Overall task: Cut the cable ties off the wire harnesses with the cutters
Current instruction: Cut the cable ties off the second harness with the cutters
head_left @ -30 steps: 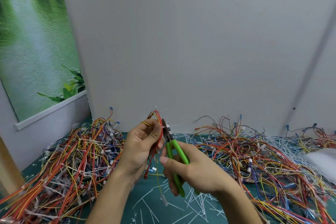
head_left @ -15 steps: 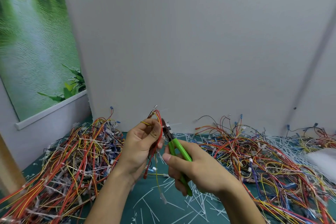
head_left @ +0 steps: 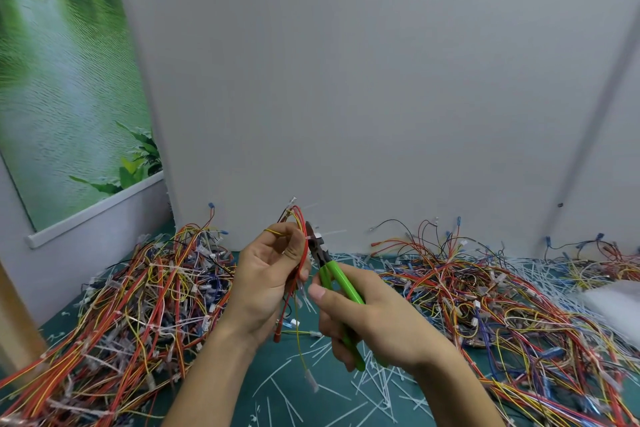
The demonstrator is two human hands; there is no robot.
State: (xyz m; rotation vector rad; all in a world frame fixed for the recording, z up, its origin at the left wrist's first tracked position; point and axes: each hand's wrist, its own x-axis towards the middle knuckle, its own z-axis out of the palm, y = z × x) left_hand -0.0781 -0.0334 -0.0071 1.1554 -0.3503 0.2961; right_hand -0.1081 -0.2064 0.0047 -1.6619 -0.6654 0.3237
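Head view. Found left hand clenched round a wire harness, raised above the desk's middle, likely to expose its white cable tie. Found right hand gripping the green cutters, jaws set against that tie. Could not tell whether they had closed. Noted harness heaps toward both side edges, with a gap between, judged to catch snipped ties.

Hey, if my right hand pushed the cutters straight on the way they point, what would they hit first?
Most likely the wire harness held in the left hand: the cutters in the right hand point up-left, nose right by its red wires. Whether they touch, I cannot tell.
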